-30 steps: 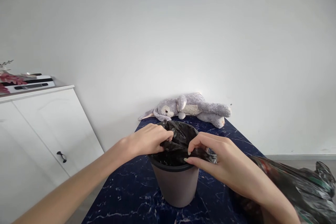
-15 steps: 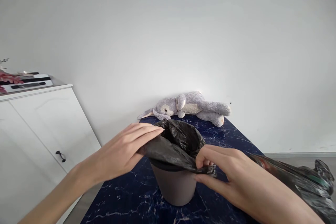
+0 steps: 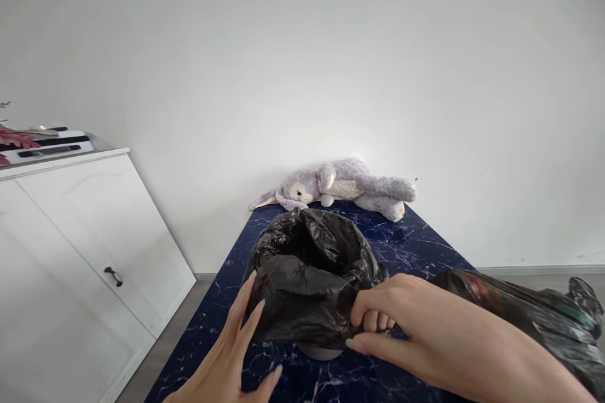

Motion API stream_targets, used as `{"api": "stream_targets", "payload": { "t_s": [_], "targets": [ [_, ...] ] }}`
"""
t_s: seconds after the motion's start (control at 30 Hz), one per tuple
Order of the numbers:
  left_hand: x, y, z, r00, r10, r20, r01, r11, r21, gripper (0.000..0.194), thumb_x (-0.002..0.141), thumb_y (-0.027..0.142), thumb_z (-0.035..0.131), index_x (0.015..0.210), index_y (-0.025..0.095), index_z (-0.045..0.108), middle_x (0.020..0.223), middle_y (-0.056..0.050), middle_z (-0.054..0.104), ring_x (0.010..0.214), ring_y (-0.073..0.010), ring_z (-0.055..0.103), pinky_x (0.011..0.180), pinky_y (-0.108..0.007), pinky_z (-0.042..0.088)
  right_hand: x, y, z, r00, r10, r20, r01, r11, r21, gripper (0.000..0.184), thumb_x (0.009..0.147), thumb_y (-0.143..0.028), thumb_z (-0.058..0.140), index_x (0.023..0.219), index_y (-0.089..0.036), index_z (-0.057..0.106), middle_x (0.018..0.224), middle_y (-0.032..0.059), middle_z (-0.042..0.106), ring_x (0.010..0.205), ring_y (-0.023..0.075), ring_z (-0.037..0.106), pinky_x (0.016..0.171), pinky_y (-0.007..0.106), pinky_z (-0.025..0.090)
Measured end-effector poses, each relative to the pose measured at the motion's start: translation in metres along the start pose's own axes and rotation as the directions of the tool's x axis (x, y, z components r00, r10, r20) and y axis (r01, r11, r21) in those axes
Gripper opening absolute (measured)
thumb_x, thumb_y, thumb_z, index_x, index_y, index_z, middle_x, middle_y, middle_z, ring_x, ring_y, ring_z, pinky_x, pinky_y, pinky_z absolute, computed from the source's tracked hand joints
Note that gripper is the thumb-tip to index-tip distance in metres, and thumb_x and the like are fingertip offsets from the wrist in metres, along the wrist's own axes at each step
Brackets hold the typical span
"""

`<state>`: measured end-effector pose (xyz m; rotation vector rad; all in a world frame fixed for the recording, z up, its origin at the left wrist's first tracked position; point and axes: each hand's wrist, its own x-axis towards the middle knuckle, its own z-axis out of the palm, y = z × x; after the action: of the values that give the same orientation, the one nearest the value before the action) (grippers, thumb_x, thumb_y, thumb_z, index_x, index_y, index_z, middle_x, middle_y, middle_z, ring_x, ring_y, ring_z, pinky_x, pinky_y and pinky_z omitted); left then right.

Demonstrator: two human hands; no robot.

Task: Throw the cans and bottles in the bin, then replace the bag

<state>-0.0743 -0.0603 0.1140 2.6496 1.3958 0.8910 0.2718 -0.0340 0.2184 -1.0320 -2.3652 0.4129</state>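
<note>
A black trash bag lines a trash can on the dark blue marbled table. Its edge is folded outward and hangs down over the can, so only a sliver of the can's grey-brown base shows. My right hand pinches the bag's edge at the front right, thumb below and fingers curled. At the front left, my left hand has its fingers apart, with fingertips against or very near the bag's outside and the thumb clear of it. Inside, the bag's opening is loose and wrinkled.
A grey plush rabbit lies on its side at the back of the blue table, by the wall. A filled dark plastic bag is at the right, partly behind my right arm. A white cabinet stands left.
The bag's front edge has come down over the can's outside, covering most of it. My left hand has moved down and toward me from the rim; my right hand keeps its pinch.
</note>
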Motion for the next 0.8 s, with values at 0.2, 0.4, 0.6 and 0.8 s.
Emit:
{"api": "stream_targets", "payload": {
  "t_s": [0.2, 0.4, 0.6, 0.8],
  "targets": [
    [0.034, 0.025, -0.006, 0.91, -0.267, -0.318, 0.132, 0.912, -0.388, 0.057, 0.109, 0.061, 0.034, 0.164, 0.048, 0.023, 0.18, 0.002, 0.017, 0.167, -0.0353, 0.015, 0.133, -0.067, 0.026, 0.013, -0.016, -0.012, 0.974, 0.112, -0.197, -0.049, 0.953, 0.299, 0.033, 0.105, -0.052, 0.059, 0.084, -0.029, 0.071, 0.072, -0.0029, 0.071, 0.061, 0.0144, 0.064, 0.052, 0.026, 0.047],
    [0.071, 0.02, 0.0, 0.906, -0.422, -0.03, 0.317, 0.725, -0.612, 0.098, 0.093, 0.079, 0.059, 0.168, 0.044, 0.007, 0.179, -0.009, 0.019, 0.161, -0.0393, 0.032, 0.119, -0.054, 0.052, 0.019, -0.005, 0.002, 0.933, 0.083, -0.349, -0.051, 0.994, 0.1, 0.044, 0.098, -0.057, 0.069, 0.135, -0.033, 0.067, 0.132, 0.0072, 0.072, 0.115, 0.0275, 0.071, 0.092, 0.039, 0.063],
    [0.079, 0.01, 0.032, 0.882, -0.455, 0.121, 0.412, 0.621, -0.667, 0.15, 0.065, 0.085, 0.083, 0.169, 0.037, -0.014, 0.176, -0.019, 0.028, 0.159, -0.0438, 0.035, 0.121, -0.06, 0.048, 0.027, 0.026, 0.02, 0.987, 0.138, 0.087, -0.135, 0.99, -0.042, 0.108, 0.087, -0.066, 0.078, 0.172, -0.043, 0.014, 0.181, 0.0003, 0.014, 0.167, 0.0345, 0.0, 0.132, 0.06, 0.028],
    [0.081, -0.001, 0.057, 0.88, -0.431, 0.2, 0.437, 0.568, -0.697, 0.154, 0.06, 0.078, 0.091, 0.17, 0.037, -0.008, 0.171, -0.02, 0.037, 0.154, -0.0446, 0.043, 0.121, -0.066, 0.046, 0.041, 0.041, 0.024, 0.991, 0.122, 0.062, -0.118, 0.99, -0.072, 0.09, 0.091, -0.061, 0.075, 0.167, -0.031, 0.038, 0.176, 0.0045, 0.03, 0.167, 0.0322, 0.005, 0.133, 0.058, 0.026]
  ]
}}
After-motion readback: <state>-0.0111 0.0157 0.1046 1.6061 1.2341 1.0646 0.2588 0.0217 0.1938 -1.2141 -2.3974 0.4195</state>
